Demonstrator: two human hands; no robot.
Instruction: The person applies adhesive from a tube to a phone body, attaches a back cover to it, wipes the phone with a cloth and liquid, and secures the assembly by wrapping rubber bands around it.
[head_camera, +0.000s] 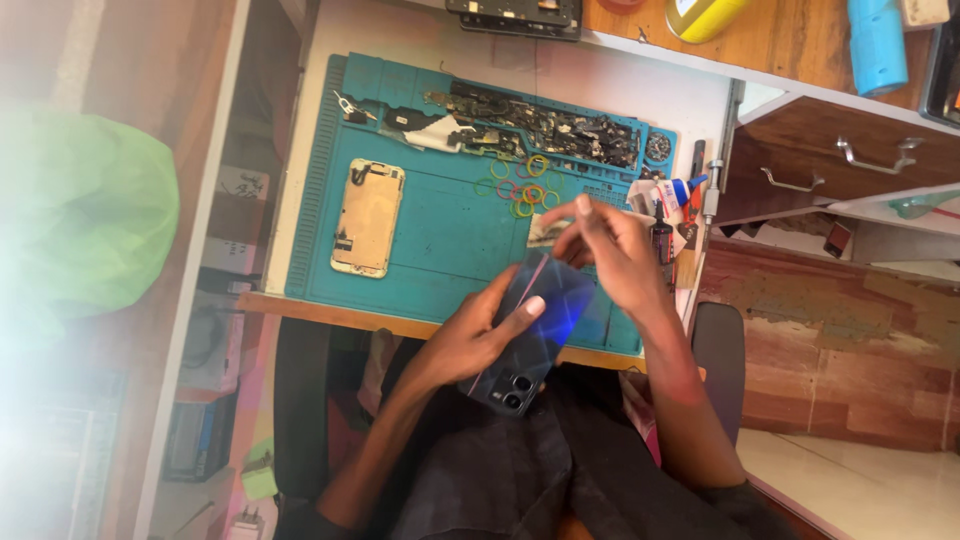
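Head view, looking down over the lap to the table (300, 150) edge.

Left hand (470, 335): grip closed around a dark blue phone (535, 320), back side up, camera cluster toward the person's body. Thumb lies across the back panel; the other fingers wrap underneath and are mostly hidden. The phone is tilted, held just above the near edge of the table, partly over the lap.

Right hand (605, 255): hovers over the far end of the phone, fingers curled loosely together, fingertips raised. Motion blur; cannot tell whether the fingertips pinch anything or touch the phone. This grip is half closed, nothing clearly in it.

Teal work mat (430, 230) covers most of the table. On it, left of the hands: a pale phone frame (367, 217) lying flat, well apart from the held phone. Beyond the hands: a scatter of coloured rubber bands (522, 185), near the right fingertips. Along the far edge of the mat: a row of dark loose phone parts (560, 130).

Right of the mat: small glue bottles and tools (672, 205), bunched together, just beside the right hand. Further right, an open wooden drawer (830, 165) with metal handles. Green blurred shape (85, 215) at far left.
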